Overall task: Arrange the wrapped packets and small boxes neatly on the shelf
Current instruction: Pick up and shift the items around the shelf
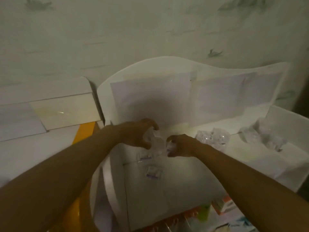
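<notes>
Hands [157,139] — packets [158,141] gripped between

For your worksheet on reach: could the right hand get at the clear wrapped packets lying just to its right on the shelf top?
Probably yes: the clear wrapped packets lie beside the right hand with nothing between them, though that hand already grips a small packet.

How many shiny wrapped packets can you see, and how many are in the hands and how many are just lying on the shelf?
Packets held in hands: 2, one in the left hand and one in the right hand.
Packets lying near the front of the shelf: 2.
Clear wrapped packets at the back right: too blurred to count singly, at least 2 clumps.
Total clearly seen: 4 packets.
</notes>
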The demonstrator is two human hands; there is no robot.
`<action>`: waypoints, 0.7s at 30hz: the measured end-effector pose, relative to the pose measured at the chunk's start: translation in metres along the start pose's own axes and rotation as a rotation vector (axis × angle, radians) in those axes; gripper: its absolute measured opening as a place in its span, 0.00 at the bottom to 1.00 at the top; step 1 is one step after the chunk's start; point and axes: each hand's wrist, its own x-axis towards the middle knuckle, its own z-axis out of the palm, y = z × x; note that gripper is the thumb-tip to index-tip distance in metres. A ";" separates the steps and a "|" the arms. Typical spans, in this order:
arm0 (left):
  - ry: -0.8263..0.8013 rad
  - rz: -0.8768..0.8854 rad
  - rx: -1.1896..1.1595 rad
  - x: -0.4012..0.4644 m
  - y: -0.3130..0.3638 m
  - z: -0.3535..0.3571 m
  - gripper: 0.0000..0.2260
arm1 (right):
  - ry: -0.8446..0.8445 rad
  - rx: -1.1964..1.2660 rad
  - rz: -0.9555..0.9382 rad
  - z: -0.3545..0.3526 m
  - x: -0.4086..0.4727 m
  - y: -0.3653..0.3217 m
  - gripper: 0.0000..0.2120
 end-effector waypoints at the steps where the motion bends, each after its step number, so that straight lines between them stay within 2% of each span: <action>1: -0.015 -0.036 0.001 0.001 0.001 0.002 0.32 | -0.027 -0.003 -0.020 0.004 0.006 0.004 0.34; 7: -0.050 -0.118 -0.091 -0.007 0.018 0.011 0.39 | -0.122 -0.034 -0.130 0.036 0.038 0.024 0.35; 10: -0.085 -0.141 -0.052 -0.015 0.032 0.020 0.40 | -0.175 0.002 -0.178 0.054 0.045 0.028 0.33; 13: -0.129 -0.208 0.026 -0.018 0.041 0.027 0.41 | -0.145 0.000 -0.227 0.063 0.047 0.032 0.28; 16: -0.154 -0.234 0.064 -0.016 0.041 0.033 0.42 | -0.116 -0.005 -0.245 0.068 0.048 0.035 0.27; 21: -0.160 -0.204 0.076 -0.007 0.043 0.034 0.42 | -0.098 -0.021 -0.222 0.058 0.045 0.037 0.33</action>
